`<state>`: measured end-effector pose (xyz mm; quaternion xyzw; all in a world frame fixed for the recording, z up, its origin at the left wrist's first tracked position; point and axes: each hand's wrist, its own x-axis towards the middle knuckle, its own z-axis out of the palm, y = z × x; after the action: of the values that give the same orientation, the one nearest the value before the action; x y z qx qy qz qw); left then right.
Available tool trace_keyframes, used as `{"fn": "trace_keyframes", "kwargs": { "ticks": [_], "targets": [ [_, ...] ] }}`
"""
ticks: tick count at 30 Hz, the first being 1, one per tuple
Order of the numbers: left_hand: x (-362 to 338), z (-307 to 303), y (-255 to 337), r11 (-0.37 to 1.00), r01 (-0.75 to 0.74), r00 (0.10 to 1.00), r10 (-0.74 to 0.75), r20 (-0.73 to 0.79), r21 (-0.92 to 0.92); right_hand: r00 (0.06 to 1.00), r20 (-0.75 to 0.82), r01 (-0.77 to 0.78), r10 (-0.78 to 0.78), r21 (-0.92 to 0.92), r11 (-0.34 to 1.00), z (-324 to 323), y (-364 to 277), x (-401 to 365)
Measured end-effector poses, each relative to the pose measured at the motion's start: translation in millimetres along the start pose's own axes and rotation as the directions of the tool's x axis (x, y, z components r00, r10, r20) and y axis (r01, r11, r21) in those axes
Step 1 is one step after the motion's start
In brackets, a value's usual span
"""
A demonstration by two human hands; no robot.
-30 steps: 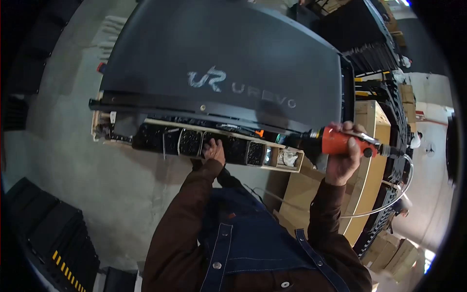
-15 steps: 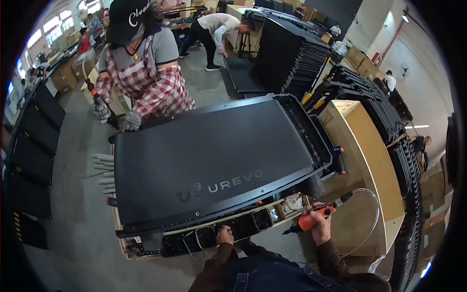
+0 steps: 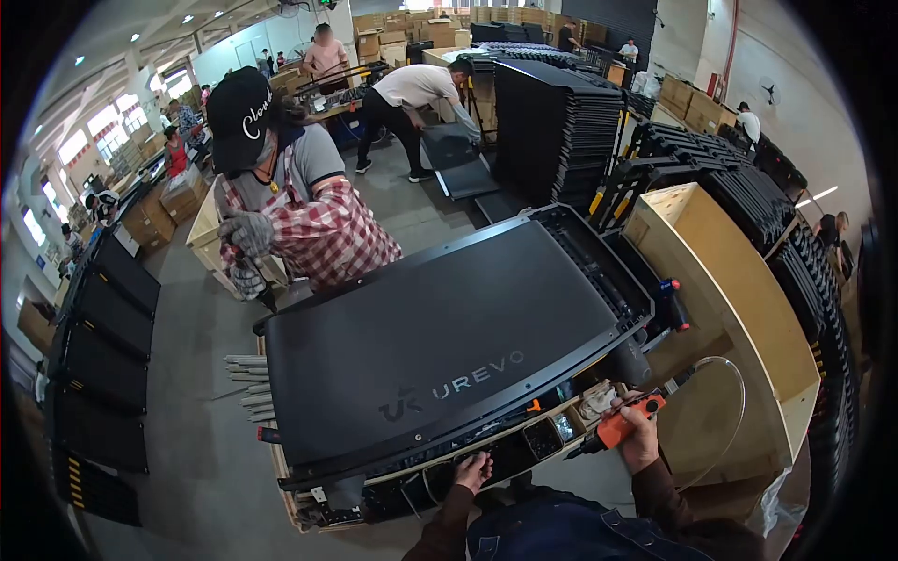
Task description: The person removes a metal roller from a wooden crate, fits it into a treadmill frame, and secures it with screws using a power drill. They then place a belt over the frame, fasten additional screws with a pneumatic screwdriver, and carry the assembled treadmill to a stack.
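Note:
A black treadmill deck (image 3: 449, 327) marked UREVO lies flat on a wooden frame in front of me. My right hand (image 3: 640, 437) grips an orange pneumatic screwdriver (image 3: 617, 427) with a clear air hose, its tip pointing left at the deck's near right corner. My left hand (image 3: 472, 468) reaches into the black parts tray (image 3: 440, 477) that runs along the deck's near edge, fingers down among small compartments.
A co-worker in a plaid shirt and gloves (image 3: 281, 224) stands at the deck's far left corner. A wooden bench (image 3: 739, 299) is on my right. Stacks of black decks (image 3: 561, 131) stand behind, black panels (image 3: 103, 355) lie at left. Another person bends over farther back.
My view has swung up from the deck's near edge to the whole hall. The right hand has lowered the screwdriver beside the deck's corner. The left hand stays at the tray.

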<state>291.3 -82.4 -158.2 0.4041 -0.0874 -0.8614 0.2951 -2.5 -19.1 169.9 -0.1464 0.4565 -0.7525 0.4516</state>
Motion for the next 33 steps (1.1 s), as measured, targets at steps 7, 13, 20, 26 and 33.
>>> {"fn": "trace_keyframes", "kwargs": {
  "ticks": [7, 13, 20, 26, 33],
  "targets": [
    [-50, 105, 24, 0.951, -0.117, 0.98, 0.064, 0.189, 0.285, 0.989, 0.142, -0.061, 0.043, 0.129, 0.99, 5, 5, 26],
    [-82, 190, 35, 0.977, -0.142, 0.947, 0.086, 0.309, 0.161, 0.977, 0.198, -0.115, 0.085, 0.146, 0.983, 3, -14, 57],
    [-59, 244, 35, 0.965, -0.161, 0.956, 0.102, 0.274, 0.205, 0.964, 0.266, -0.09, 0.027, 0.227, 0.97, -21, -48, 109],
    [-61, 284, 25, 0.991, -0.097, 0.981, 0.078, 0.18, 0.095, 0.936, 0.348, -0.15, 0.047, 0.276, 0.949, -39, -77, 144],
    [-77, 261, -18, 0.991, -0.02, 0.998, 0.027, -0.056, 0.131, 0.913, 0.401, -0.157, 0.081, 0.159, 0.975, -78, -68, 168]
  ]
}}
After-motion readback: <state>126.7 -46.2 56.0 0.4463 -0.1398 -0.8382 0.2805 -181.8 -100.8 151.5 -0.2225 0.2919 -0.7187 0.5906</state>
